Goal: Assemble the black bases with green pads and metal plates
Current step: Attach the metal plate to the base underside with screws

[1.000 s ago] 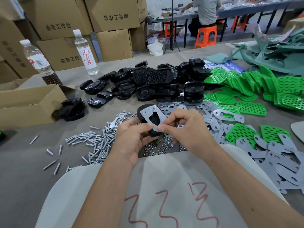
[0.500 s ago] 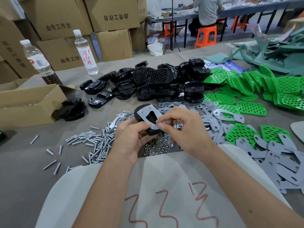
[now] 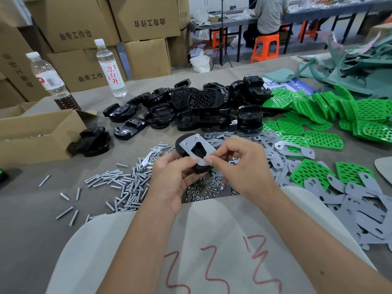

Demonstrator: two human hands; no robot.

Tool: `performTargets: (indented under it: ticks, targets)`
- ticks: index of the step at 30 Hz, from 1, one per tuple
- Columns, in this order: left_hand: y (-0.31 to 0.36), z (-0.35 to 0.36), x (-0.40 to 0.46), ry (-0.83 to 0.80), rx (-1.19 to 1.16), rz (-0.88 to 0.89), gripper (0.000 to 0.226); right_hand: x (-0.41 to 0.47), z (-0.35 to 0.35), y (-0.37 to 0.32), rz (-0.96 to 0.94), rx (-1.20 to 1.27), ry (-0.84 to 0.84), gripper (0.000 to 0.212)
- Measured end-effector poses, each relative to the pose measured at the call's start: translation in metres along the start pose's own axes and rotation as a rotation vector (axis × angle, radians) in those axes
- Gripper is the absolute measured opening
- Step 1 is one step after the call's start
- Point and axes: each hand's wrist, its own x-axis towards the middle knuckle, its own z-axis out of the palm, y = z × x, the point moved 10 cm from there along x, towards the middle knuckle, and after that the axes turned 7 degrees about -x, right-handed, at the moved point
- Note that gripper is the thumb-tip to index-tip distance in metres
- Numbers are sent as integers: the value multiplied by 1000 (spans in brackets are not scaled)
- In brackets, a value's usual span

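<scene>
Person seated at the desk point(image 3: 31, 219), both hands up over the nut pile. Left hand point(image 3: 169, 179) grips a black base point(image 3: 184, 148) from below, fingers curled round its near end, base tilted up toward the camera. A metal plate point(image 3: 196, 148) lies flat on the base's upper face, its cutout lined up over the base's dark recess. 2 bolt ends poke through the plate at the far end, 1 by the left corner, 1 at the top edge. Right hand point(image 3: 237, 164) pinches the plate's near corner, thumb and index tips closed narrow on the edge, other fingers loosely curled. Can't tell whether a nut sits between those fingertips; too small.

Step in hand, as I read it: seating the plate on the base over the bolts, near end getting pressed down or aligned. No green pad visible on this unit from this angle; may be on the hidden underside, can't say.

Next move probably calls for a nut from the nuts point(image 3: 201, 190) just under the hands, threaded onto a protruding bolt while the left hand keeps the plate from lifting. Needs the plate held flush, or the bolts may slip back out.

Supplies around: loose bolts point(image 3: 118, 181) left of the hands, spare black bases point(image 3: 191, 107) behind, green pads point(image 3: 322, 140) to the right, grey plates point(image 3: 360, 200) near right.
</scene>
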Motion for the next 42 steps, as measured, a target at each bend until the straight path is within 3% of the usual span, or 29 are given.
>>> performTargets:
  ticks: [8, 18, 30, 42]
  targets:
    - [2, 2, -1, -24, -35, 9, 28, -1, 3, -6, -43, 11, -29, 11]
    - [-2, 16, -3, -169, -51, -65, 70, 2, 5, -3, -69, 117, -70, 11]
    - [-3, 14, -5, -84, 50, -34, 44, 1, 7, -7, -80, 105, -57, 11]
    - [-1, 20, -11, -113, 20, -29, 47, -3, 7, -27, -199, -26, -82, 11]
